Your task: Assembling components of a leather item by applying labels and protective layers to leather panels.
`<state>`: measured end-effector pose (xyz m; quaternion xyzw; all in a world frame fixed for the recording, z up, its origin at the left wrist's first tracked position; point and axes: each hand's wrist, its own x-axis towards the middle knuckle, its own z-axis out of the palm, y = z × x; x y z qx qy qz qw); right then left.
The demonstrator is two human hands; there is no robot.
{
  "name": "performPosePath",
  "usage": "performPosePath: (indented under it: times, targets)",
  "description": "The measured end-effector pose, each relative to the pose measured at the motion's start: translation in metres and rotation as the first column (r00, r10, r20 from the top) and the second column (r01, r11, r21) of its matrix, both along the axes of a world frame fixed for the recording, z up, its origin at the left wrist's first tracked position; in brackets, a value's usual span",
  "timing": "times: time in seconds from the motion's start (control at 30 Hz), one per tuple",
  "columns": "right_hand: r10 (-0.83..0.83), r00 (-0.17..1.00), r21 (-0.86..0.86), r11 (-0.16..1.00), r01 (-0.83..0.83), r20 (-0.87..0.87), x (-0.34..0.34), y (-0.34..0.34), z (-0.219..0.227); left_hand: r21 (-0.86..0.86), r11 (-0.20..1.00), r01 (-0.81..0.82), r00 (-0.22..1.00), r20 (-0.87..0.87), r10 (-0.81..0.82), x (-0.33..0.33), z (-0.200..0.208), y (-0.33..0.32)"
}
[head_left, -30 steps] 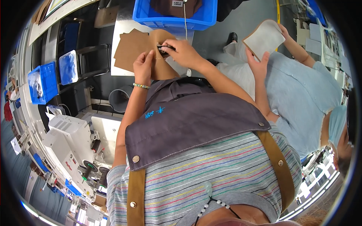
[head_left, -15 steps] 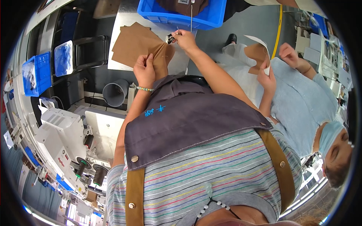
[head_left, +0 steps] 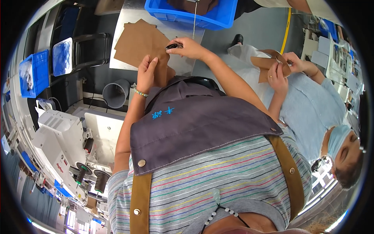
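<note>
Several brown fabric pieces (head_left: 136,43) lie fanned in a stack on the pale table. My left hand (head_left: 146,74) is closed at the near edge of the brown fabric, pinching a piece between thumb and fingers; part of it hangs down toward my apron. Just right of the stack, my right hand (head_left: 188,49) is closed around small black thread snips (head_left: 173,46), held over the fabric's right edge. The fingers hide much of the snips, and I cannot tell whether the blades touch the cloth.
A blue bin (head_left: 187,19) with brown items stands at the table's far edge, a cord hanging over it. At right, a masked co-worker handles another brown piece (head_left: 269,66). A grey bucket (head_left: 116,93) and a white sewing machine (head_left: 58,130) are at left.
My right hand has turned and shifted slightly nearer, with the snips now lying across the fabric's edge. My left hand still pinches the fabric. The co-worker has brought both hands together on their piece.
</note>
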<state>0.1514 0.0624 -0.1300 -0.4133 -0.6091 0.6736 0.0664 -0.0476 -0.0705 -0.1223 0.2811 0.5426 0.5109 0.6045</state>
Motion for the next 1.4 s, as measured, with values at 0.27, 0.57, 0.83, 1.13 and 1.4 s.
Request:
performPosePath:
  times: [0.27, 0.57, 0.83, 1.13, 1.4]
  targets:
    - [-0.045, 0.998, 0.160, 0.986, 0.053, -0.050, -0.011, -0.016, 0.000, -0.377, 0.894, 0.243, 0.899, -0.259, -0.353, -0.006, 0.021, 0.030]
    - [-0.479, 0.841, 0.511, 0.803, 0.305, 0.252, -0.035, -0.016, -0.052, -0.126, 0.992, -0.021, 0.647, -0.758, -0.082, 0.029, -0.012, 0.002]
    - [-0.723, 0.478, 0.479, 0.689, 0.544, 0.498, 0.108, 0.047, -0.119, 0.153, 0.967, -0.202, 0.673, -0.696, 0.250, 0.003, 0.011, -0.019]
    - [-0.270, 0.901, 0.452, 0.887, 0.096, 0.338, 0.044, 0.005, -0.109, 0.024, 0.979, -0.202, 0.698, -0.698, 0.161, -0.067, -0.061, 0.040]
    - [-0.427, 0.877, 0.321, 0.881, 0.348, 0.220, 0.075, 0.028, -0.086, 0.091, 0.874, -0.478, 0.877, -0.014, 0.481, -0.079, -0.130, 0.083]
